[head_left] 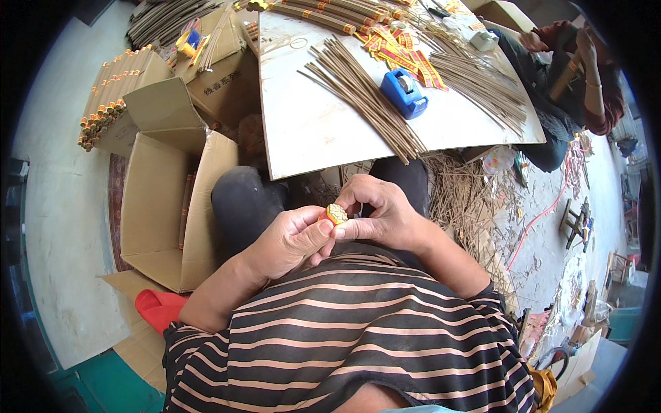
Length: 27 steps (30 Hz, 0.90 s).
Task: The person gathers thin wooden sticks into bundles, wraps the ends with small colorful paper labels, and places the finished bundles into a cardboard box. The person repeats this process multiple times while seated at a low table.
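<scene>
Between my hands is a bundle of incense sticks [337, 214], seen end-on, with a red and yellow paper band round its tip. My left hand [292, 239] is closed round it from the left, thumb along the band. On the other side my right hand [387, 215] pinches the band's edge between thumb and fingers. The bundle's length is hidden below its end. Beyond my knees, on the white table [303, 131], lie loose incense sticks [361, 96] beside a blue tape dispenser [404, 93] and a heap of red and yellow paper labels [399, 51].
Left of my legs stands an open cardboard box [155, 213] with banded bundles inside. More finished bundles [113, 93] are stacked at the far left. A red cloth-like item [158, 308] is near my left elbow. At the right, a co-worker [578, 76] sits by scattered stick scraps [461, 199].
</scene>
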### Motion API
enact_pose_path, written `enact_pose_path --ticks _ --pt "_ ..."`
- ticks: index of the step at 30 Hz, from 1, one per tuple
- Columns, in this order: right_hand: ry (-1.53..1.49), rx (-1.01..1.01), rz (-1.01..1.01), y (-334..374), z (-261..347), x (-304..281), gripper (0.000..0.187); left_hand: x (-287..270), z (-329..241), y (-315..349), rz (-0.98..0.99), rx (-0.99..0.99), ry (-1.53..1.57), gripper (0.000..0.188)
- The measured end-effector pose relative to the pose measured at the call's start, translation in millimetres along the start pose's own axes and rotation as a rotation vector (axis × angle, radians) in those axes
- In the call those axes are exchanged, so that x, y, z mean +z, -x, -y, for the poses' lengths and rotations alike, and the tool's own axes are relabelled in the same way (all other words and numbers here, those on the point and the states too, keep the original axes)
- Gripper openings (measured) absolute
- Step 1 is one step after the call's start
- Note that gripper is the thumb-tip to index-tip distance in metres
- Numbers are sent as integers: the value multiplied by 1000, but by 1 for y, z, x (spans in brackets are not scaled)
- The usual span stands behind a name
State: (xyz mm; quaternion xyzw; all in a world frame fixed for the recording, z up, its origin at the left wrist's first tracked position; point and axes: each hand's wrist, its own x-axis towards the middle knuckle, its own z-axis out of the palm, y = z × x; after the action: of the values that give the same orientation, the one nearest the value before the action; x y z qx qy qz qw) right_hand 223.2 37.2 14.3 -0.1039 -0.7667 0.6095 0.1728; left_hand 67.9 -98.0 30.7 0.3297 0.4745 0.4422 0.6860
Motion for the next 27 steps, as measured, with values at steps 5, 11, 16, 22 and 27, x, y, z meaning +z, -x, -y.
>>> enact_pose_path --ticks 5,11,16,22,27 --pt "84 145 -508 -32 -46 -82 32 3 -1 -3 -83 -38 -41 35" --pt "248 666 -582 -70 -89 -173 19 3 -1 -5 -98 -27 -79 35" --pt "154 836 -439 -82 -108 -194 15 1 3 -5 -106 -23 -64 36" --pt "-249 683 -605 -69 -90 -170 11 -1 3 1 -100 8 -41 37" --pt "-575 450 -789 -49 -106 -153 13 -3 6 3 -103 11 -29 37"
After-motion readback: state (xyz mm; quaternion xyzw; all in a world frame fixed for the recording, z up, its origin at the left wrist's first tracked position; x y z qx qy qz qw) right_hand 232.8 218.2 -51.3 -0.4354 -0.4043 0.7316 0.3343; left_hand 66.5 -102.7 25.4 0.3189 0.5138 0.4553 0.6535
